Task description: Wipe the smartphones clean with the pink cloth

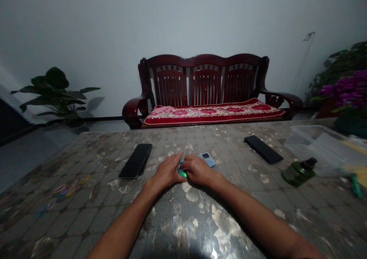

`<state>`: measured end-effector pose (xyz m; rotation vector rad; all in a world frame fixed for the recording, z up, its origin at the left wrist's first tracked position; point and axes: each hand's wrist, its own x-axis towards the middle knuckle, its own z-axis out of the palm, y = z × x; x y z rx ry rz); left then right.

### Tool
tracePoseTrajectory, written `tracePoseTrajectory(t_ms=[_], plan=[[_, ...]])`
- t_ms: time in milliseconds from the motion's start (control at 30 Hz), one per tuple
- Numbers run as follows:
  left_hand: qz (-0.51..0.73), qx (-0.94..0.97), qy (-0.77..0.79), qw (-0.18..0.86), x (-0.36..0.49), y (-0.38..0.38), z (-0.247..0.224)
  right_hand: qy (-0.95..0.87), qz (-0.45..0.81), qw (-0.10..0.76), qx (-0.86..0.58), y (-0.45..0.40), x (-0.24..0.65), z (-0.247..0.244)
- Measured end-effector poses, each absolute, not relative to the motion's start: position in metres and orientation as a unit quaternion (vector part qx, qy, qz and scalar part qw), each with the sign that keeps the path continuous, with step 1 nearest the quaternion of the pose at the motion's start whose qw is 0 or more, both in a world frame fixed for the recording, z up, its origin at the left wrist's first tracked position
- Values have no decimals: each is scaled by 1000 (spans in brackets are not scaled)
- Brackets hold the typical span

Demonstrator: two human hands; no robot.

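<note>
Both my hands meet at the middle of the table over a light blue phone (210,160), whose camera end shows to the right of my right hand. My left hand (169,170) rests at the phone's left end, its thumb and fingers around that edge. My right hand (197,169) is curled on top of the phone, with its fingers bent down near my left thumb. A small bright green and cyan patch (182,171) shows between the hands. What the right fingertips pinch there is too small to make out.
Black phones lie left (135,161) and right (263,149) on the patterned table (183,220). Colourful rings (67,189) are at the left. A green bottle (298,173), a clear plastic box (318,148) and purple flowers (346,89) stand at the right. Behind is a wooden bench (205,79).
</note>
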<state>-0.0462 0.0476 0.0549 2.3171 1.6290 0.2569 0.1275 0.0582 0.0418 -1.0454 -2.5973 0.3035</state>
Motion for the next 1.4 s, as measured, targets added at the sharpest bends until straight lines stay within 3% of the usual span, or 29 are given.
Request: tracePoseTrajectory(t_ms=[200, 467, 667, 1033, 1400], plan=[[58, 824, 551, 116, -41, 43, 63, -868, 98, 116, -472, 55, 165, 57], [42, 848, 521, 87, -40, 39, 69, -785, 74, 140, -599, 67, 207, 57], [24, 851, 518, 84, -40, 39, 70, -817, 94, 147, -549, 63, 197, 54], [6, 857, 509, 81, -43, 41, 77, -787, 92, 136, -594, 73, 212, 63], [6, 854, 511, 95, -41, 41, 81, -755, 138, 213, -605, 89, 222, 44]])
